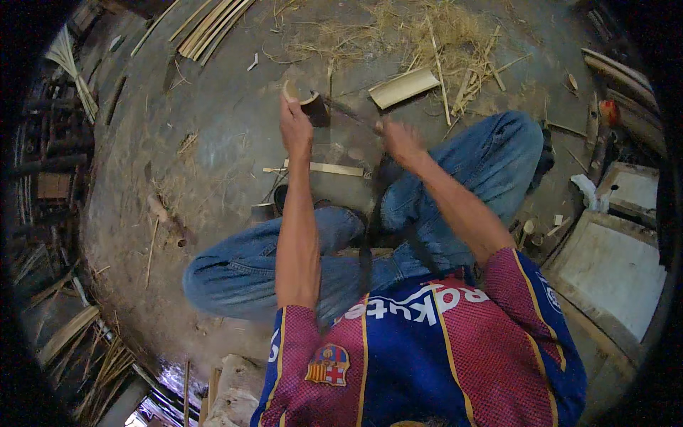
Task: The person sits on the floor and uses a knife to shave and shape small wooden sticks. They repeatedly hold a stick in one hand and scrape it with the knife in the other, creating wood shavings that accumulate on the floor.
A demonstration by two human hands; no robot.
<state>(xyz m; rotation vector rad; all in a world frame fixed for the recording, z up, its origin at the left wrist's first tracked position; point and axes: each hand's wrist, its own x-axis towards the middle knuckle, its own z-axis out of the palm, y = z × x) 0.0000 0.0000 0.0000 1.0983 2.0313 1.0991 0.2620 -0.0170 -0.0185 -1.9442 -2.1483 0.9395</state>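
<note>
My left hand (296, 129) is closed on a short, curved piece of split bamboo (317, 112), pale along its cut edge and dark on its outer side. In my right hand (404, 144) is the handle of a knife (353, 114). Its long dark blade slants up and leftward, and its tip end meets or passes close to the bamboo; the exact contact is blurred. A second split bamboo length (404, 88) lies on the ground beyond my right hand, hollow side up. Between my bent legs and my hands rests a flat pale bamboo strip (334, 169).
Thin shavings (455, 35) are heaped at the far side, near a bundle of bamboo slats (213, 28). A pale board (608, 263) in a wooden frame lies at the right. Stacked dark wood (53, 149) lines the left, with loose sticks (92, 363) nearer me.
</note>
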